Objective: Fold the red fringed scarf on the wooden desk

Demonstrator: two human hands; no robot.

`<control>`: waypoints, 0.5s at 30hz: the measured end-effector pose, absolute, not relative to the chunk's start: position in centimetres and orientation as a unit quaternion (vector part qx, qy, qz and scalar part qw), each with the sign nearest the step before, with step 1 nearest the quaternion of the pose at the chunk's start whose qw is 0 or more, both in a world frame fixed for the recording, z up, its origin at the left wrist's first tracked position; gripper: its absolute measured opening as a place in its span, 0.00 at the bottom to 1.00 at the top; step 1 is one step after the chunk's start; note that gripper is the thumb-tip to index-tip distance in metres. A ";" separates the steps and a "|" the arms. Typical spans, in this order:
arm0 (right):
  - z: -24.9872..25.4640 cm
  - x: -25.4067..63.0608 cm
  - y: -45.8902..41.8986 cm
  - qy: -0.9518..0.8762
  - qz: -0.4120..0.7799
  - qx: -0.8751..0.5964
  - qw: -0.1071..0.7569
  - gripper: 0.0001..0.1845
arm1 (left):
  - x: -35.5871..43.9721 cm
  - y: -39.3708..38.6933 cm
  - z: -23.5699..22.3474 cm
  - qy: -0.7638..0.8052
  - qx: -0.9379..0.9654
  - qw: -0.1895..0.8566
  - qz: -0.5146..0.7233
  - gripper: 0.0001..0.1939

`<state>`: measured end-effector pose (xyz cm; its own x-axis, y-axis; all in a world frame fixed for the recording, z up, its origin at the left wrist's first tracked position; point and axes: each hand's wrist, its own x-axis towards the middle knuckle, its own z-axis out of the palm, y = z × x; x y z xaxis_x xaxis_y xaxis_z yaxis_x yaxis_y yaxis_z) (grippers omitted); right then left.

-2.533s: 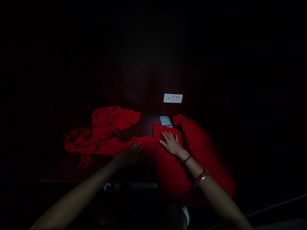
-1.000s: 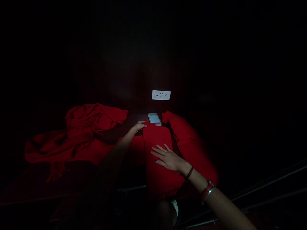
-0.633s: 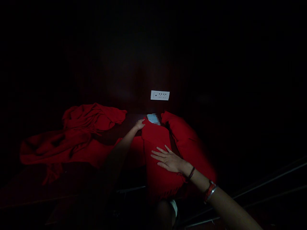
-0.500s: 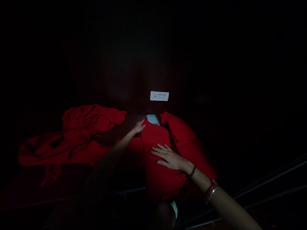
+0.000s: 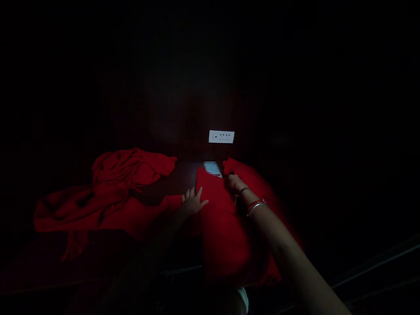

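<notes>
A long red scarf with fringe [image 5: 218,238] lies folded in a strip in front of me. My left hand [image 5: 194,202] rests on its left edge, fingers spread, with the thumb over the cloth. On the right, my right hand [image 5: 235,182] is closed at the strip's upper right side, the scarf's edge in its curled fingers; the fingertips are partly hidden. A few loose threads hang just below that wrist. More red cloth [image 5: 254,175] lies bunched to the right, partly under my forearm.
Another crumpled red cloth [image 5: 131,170] spreads over the dark surface [image 5: 183,175] to the left. A lit phone-like screen [image 5: 212,169], blurred in part, lies beyond the scarf. Behind is a dark wall with a white socket plate [image 5: 222,136]. The surroundings are very dark.
My right hand has gone from lying flat on the scarf to closed at its upper right side. The fringed near end has folded up. My left hand has slid down the left edge.
</notes>
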<state>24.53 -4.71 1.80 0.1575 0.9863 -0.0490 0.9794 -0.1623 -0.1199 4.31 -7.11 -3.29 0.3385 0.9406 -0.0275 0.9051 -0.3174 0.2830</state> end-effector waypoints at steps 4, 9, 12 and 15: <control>2.7 25.7 -4.2 -0.654 0.055 -0.754 0.027 0.14 | 4.1 -6.7 -3.7 0.574 0.806 0.141 0.031 0.34; 4.8 27.2 -3.9 -0.705 0.045 -0.707 0.037 0.16 | 3.7 -6.3 -4.3 0.581 0.802 0.132 0.025 0.35; 5.0 27.4 -3.9 -0.731 0.033 -0.681 0.028 0.15 | 3.6 -6.4 -4.6 0.579 0.804 0.128 0.035 0.35; 4.2 26.8 -4.5 -0.743 0.002 -0.669 0.013 0.15 | 3.6 -6.7 -4.7 0.577 0.805 0.125 0.048 0.36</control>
<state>26.81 -4.49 4.20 -0.1039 0.9945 0.0163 0.9943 0.1042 -0.0210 3.62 -6.69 -4.69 0.3288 0.9421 -0.0665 0.9178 -0.3021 0.2577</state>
